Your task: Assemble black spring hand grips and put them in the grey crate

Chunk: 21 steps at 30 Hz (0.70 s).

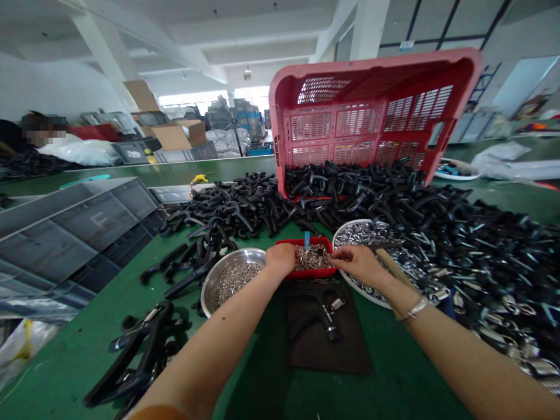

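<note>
1. Has one red tray (310,273) at the middle of the green bench (262,373), holding small metal pins (311,261) too many to count, plus one blue tab (307,239) upright among them.
2. Shows two round vessels flanking the tray: to the left, one steel bowl (212,287), part-filled with small metal pieces; to the right, one white bowl (366,294), heaped with silvery parts.
3. Has one dark mat (328,359) just in front of the tray, bearing one black-handled grip exerciser (327,318) with one coil spring (336,304) showing.
4. Shows one pink-red crate (332,119) tipped on its side behind, mouth toward the viewer; black handles (245,210) inside and spread before it, beyond counting.
5. Stretches the left arm up from the lower left, left hand (281,259) at the tray's left end, back of the hand uppermost.
6. Curls the left fingers down toward the pins, mostly out of sight behind the hand; cannot tell how far apart, nor whether holding anything.
7. Stretches the right arm in from the lower right, one silvery bracelet (417,309) at the wrist, right hand (356,262) partly over the white bowl.
8. Bends the right fingers toward the tray's right end, thumb and fingertips close together at the pins; cannot tell whether gripping one.
</note>
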{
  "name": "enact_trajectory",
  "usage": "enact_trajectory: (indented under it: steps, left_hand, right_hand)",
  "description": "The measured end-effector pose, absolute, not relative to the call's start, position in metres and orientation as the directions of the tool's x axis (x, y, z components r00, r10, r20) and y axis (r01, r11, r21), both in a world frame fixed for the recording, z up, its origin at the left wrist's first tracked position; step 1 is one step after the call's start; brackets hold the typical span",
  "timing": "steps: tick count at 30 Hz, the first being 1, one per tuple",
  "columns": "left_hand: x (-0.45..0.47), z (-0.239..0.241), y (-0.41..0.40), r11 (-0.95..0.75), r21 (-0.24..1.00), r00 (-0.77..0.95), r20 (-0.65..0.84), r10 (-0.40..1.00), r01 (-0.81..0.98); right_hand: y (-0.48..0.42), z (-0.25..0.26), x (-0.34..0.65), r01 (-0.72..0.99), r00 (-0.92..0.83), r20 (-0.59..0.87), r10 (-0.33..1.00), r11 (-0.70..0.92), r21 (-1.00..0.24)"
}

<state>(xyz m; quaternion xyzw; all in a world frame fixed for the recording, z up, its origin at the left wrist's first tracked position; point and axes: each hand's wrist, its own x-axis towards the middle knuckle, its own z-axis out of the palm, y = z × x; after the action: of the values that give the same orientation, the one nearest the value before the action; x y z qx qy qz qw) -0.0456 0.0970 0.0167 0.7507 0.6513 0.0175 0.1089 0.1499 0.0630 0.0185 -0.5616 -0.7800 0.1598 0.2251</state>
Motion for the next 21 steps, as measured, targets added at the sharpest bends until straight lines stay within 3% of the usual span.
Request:
enact_trajectory:
  steps: [5, 9, 15, 21]
  left_hand:
    - [-0.052, 0.019, 0.094, -0.119, 0.261, 0.13, -0.022, 0.991, 0.958]
    - [-0.05, 0.031, 0.076, -0.198, 0.352, 0.194, 0.045, 0.98, 0.915]
    - [-0.045, 0.021, 0.027, -0.375, 0.68, 0.482, 0.037, 0.875, 0.629]
    - [-0.043, 0.004, 0.012, -0.298, 0.719, 0.474, -0.05, 0.879, 0.628]
  right_hand:
    - [0.021, 0.005, 0.169, 0.676, -0.235, 0.13, 0.963, 0.258, -0.69]
    - [-0.003, -0.001, 0.174, 0.664, -0.233, 0.124, 0.965, 0.251, -0.704]
    - [-0.019, -0.005, 0.17, 0.645, -0.165, 0.185, 0.969, 0.248, -0.723]
    - [-0.025, -0.013, 0.168, 0.606, -0.147, 0.205, 0.968, 0.252, -0.755]
